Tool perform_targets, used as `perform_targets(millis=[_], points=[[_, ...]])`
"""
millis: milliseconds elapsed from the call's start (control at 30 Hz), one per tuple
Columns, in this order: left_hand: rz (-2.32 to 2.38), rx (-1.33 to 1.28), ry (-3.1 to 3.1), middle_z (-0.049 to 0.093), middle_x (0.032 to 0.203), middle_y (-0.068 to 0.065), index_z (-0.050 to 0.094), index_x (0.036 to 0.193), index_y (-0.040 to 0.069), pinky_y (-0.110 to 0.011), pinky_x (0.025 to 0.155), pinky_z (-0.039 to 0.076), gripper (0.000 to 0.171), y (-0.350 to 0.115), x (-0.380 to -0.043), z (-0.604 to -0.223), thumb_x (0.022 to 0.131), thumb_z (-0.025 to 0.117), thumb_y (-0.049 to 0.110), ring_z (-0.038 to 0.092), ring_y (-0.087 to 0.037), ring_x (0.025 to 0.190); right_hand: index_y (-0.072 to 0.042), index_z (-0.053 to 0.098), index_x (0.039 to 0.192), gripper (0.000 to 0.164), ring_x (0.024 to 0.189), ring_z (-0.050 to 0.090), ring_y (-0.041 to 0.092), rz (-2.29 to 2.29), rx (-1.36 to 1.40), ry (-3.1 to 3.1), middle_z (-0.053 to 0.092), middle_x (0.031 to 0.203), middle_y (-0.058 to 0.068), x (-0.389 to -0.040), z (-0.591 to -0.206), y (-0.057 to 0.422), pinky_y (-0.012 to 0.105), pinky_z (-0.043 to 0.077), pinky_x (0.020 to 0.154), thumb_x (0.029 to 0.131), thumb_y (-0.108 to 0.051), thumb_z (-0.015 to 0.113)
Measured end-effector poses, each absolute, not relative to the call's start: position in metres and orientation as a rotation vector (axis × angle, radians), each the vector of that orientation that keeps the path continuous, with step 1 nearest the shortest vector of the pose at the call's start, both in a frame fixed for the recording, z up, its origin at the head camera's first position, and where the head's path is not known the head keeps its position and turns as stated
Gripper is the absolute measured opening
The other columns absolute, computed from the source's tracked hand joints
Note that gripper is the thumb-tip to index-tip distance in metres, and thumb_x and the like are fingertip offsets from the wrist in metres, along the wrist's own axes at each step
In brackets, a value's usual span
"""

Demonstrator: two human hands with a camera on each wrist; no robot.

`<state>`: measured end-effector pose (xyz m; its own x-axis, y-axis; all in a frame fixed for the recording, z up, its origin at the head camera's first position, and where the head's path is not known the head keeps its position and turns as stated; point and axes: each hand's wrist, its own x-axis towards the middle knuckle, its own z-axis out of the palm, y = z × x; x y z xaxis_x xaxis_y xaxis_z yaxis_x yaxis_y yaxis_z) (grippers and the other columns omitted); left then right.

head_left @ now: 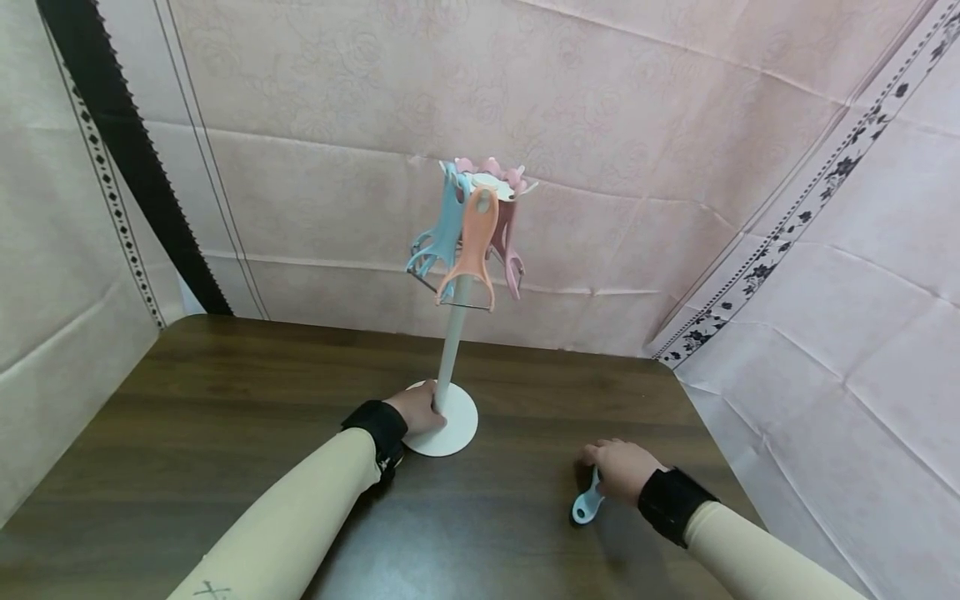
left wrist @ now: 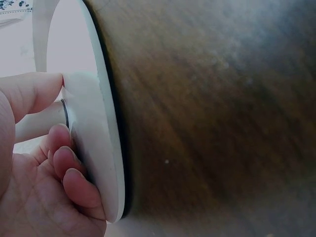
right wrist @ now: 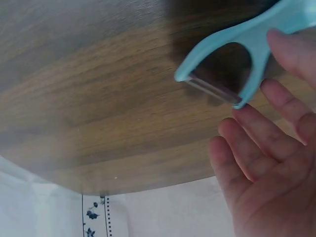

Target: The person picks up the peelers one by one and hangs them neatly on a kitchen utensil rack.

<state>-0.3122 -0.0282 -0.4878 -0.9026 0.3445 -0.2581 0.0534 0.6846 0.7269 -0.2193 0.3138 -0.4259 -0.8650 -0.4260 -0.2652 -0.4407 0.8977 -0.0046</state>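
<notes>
My left hand (head_left: 415, 407) holds the foot of a white rack's pole (head_left: 452, 350), thumb and fingers around it just above the round base (head_left: 459, 429). Blue peelers (head_left: 447, 221), an orange peeler (head_left: 475, 237) and a pink peeler (head_left: 506, 242) hang from the rack's top. To the right, a light blue peeler (right wrist: 254, 35) is at the tabletop under my right hand (head_left: 622, 468). Thumb and index finger pinch its side in the right wrist view, where its blade and forked end show; the other fingers extend past it.
The dark wooden table (head_left: 300, 358) has rounded far corners. Pale patterned cloth (head_left: 360, 100) hangs behind it, with more cloth (head_left: 885, 350) along the right side. A black strip (head_left: 142, 158) runs down the cloth at the left.
</notes>
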Motion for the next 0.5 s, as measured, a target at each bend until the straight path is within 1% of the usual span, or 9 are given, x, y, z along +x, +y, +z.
perform_targets(millis=[100, 233, 333, 433, 500], points=[[1.068, 0.305, 2.523, 0.059, 0.117, -0.015, 0.043, 0.133, 0.002, -0.050, 0.097, 0.041, 0.055, -0.028, -0.313, -0.489, 0.087, 0.070, 0.015, 0.055, -0.028, 0.105, -0.007, 0.064, 0.096, 0.036, 0.089, 0.059, 0.030, 0.073, -0.692, 2.790, 0.063, 0.094, 0.007, -0.217, -0.426, 0.315, 0.049, 0.048, 0.079, 0.066, -0.003, 0.085], [1.064, 0.301, 2.522, 0.059, 0.119, -0.016, 0.042, 0.134, 0.002, -0.050, 0.097, 0.041, 0.056, -0.028, -0.313, -0.490, 0.088, 0.070, 0.016, 0.055, -0.028, 0.106, -0.008, 0.065, 0.095, 0.038, 0.097, 0.058, 0.033, 0.073, -0.697, 2.777, 0.062, 0.098, 0.007, -0.215, -0.429, 0.318, 0.052, 0.045, 0.086, 0.065, -0.006, 0.087], [1.070, 0.312, 2.519, 0.058, 0.120, -0.016, 0.042, 0.135, 0.001, -0.050, 0.098, 0.040, 0.056, -0.027, -0.313, -0.490, 0.088, 0.069, 0.015, 0.054, -0.028, 0.107, -0.010, 0.064, 0.090, 0.033, 0.100, 0.057, 0.035, 0.081, -0.692, 2.798, 0.061, 0.099, 0.008, -0.215, -0.432, 0.320, 0.053, 0.044, 0.088, 0.066, -0.007, 0.085], [1.068, 0.317, 2.525, 0.058, 0.119, -0.016, 0.043, 0.134, 0.001, -0.049, 0.098, 0.040, 0.054, -0.027, -0.314, -0.490, 0.088, 0.068, 0.015, 0.054, -0.028, 0.107, -0.013, 0.062, 0.082, 0.026, 0.098, 0.057, 0.034, 0.095, -0.695, 2.821, 0.061, 0.099, 0.009, -0.215, -0.435, 0.321, 0.052, 0.044, 0.086, 0.068, -0.008, 0.083], [1.064, 0.317, 2.529, 0.059, 0.119, -0.016, 0.043, 0.133, 0.001, -0.048, 0.098, 0.040, 0.053, -0.027, -0.314, -0.491, 0.088, 0.068, 0.015, 0.054, -0.028, 0.106, -0.015, 0.061, 0.079, 0.025, 0.096, 0.057, 0.033, 0.102, -0.694, 2.829, 0.061, 0.100, 0.008, -0.216, -0.436, 0.321, 0.051, 0.045, 0.084, 0.068, -0.009, 0.083]])
